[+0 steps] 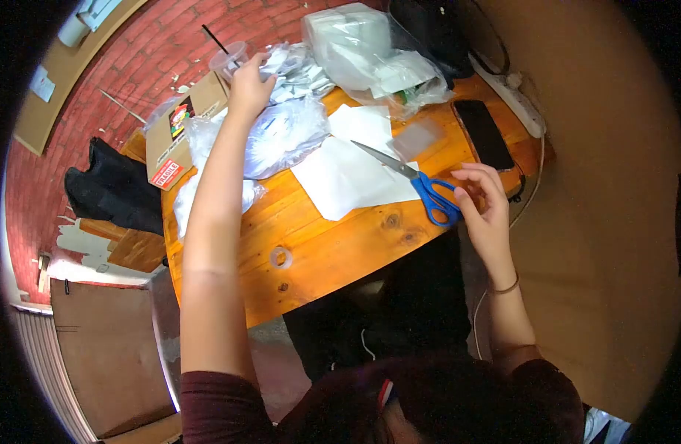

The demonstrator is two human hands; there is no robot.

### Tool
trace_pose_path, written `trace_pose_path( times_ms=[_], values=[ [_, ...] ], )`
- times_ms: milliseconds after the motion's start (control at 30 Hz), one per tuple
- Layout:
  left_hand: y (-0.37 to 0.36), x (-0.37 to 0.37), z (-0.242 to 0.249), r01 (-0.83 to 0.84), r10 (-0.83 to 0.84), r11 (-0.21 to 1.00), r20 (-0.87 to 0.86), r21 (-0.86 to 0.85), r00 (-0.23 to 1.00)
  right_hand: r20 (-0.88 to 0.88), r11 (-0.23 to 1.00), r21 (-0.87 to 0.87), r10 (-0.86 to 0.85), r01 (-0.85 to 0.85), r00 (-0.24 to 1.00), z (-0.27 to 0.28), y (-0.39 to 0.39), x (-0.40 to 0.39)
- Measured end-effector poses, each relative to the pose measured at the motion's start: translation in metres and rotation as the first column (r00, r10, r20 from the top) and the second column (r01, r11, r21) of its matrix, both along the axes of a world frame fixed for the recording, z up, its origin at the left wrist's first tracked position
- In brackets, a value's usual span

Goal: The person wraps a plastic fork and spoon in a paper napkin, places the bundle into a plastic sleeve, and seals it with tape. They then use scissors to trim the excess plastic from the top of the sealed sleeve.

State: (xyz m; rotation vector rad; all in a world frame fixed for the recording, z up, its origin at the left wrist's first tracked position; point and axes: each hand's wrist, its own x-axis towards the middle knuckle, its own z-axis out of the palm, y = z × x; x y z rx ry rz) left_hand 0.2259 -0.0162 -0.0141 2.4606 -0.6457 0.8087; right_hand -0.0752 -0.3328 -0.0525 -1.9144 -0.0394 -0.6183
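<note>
My left hand (251, 83) is stretched far across the table, at the edge of a heap of small white packets (299, 74). Its thumb and index finger are apart, and nothing shows between them. Beside it stands a clear plastic cup (229, 58) with a black straw. My right hand (484, 203) hovers at the blue handles of a pair of scissors (433, 198), fingers loosely curved and thumb apart. The scissors' blades are slightly spread and point over white paper sheets (340, 177). A filled clear plastic bag (288, 137) lies near my left forearm.
A cardboard box (185, 122) with a red fragile label sits at the left. A large plastic bag of white items (355, 44) stands at the back. A phone (482, 133) and a small clear packet (418, 138) lie right. A tape roll (281, 257) rests near the front edge.
</note>
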Motion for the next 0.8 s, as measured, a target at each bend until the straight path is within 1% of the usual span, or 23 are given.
trace_pose_path(
  times_ms=[100, 133, 233, 267, 300, 333, 367, 433, 533, 633, 700, 733, 800],
  values=[
    [-0.003, -0.027, 0.007, 0.090, -0.090, 0.996, 0.038, 0.000, 0.995, -0.031, 0.990, -0.142, 0.007, -0.012, 0.999, -0.001, -0.010, 0.014],
    [-0.004, -0.040, 0.010, 0.097, -0.098, 0.995, 0.051, 0.015, 0.994, 0.008, 0.986, -0.167, -0.016, 0.017, 1.000, -0.009, -0.013, 0.026],
    [-0.010, -0.099, 0.024, 0.142, -0.145, 0.989, 0.075, 0.038, 0.987, -0.036, 0.965, -0.257, 0.035, -0.043, 0.999, -0.011, -0.020, 0.066],
    [-0.012, -0.123, 0.031, 0.160, -0.160, 0.987, 0.005, 0.032, 0.987, -0.023, 0.945, -0.323, 0.053, -0.058, 0.998, -0.013, -0.021, 0.079],
    [-0.011, -0.147, 0.037, 0.174, -0.173, 0.984, -0.065, 0.024, 0.983, -0.010, 0.919, -0.388, 0.074, -0.072, 0.997, -0.015, -0.021, 0.093],
    [-0.008, -0.168, 0.041, 0.202, -0.197, 0.978, -0.087, 0.046, 0.977, 0.003, 0.888, -0.452, 0.097, -0.085, 0.995, -0.016, -0.019, 0.103],
    [-0.004, -0.187, 0.044, 0.228, -0.220, 0.971, -0.110, 0.067, 0.969, -0.022, 0.829, -0.554, 0.071, -0.072, 0.997, -0.014, -0.016, 0.109],
    [0.007, -0.222, 0.048, 0.226, -0.213, 0.971, -0.141, 0.079, 0.967, -0.062, 0.678, -0.733, 0.014, -0.055, 0.998, -0.013, -0.008, 0.117],
    [0.027, -0.263, 0.049, 0.108, -0.086, 0.990, -0.226, 0.090, 0.970, -0.003, 0.628, -0.778, 0.029, -0.020, 1.000, -0.016, -0.003, 0.121],
    [0.044, -0.284, 0.034, -0.023, 0.005, 0.998, -0.308, -0.054, 0.952, 0.038, 0.648, -0.761, 0.082, -0.024, 0.996, -0.014, -0.003, 0.120],
    [0.050, -0.291, 0.018, -0.061, -0.024, 0.970, -0.341, -0.237, 0.940, 0.089, 0.768, -0.641, 0.081, -0.005, 0.993, -0.009, -0.001, 0.117],
    [0.049, -0.293, 0.009, -0.084, -0.048, 0.935, -0.358, -0.344, 0.933, 0.115, 0.817, -0.576, 0.079, 0.001, 0.990, -0.004, 0.000, 0.115],
    [0.032, -0.298, -0.004, -0.155, -0.113, 0.818, -0.419, -0.555, 0.901, 0.226, 0.833, -0.551, 0.093, 0.049, 0.970, 0.011, 0.011, 0.100]
  ],
)
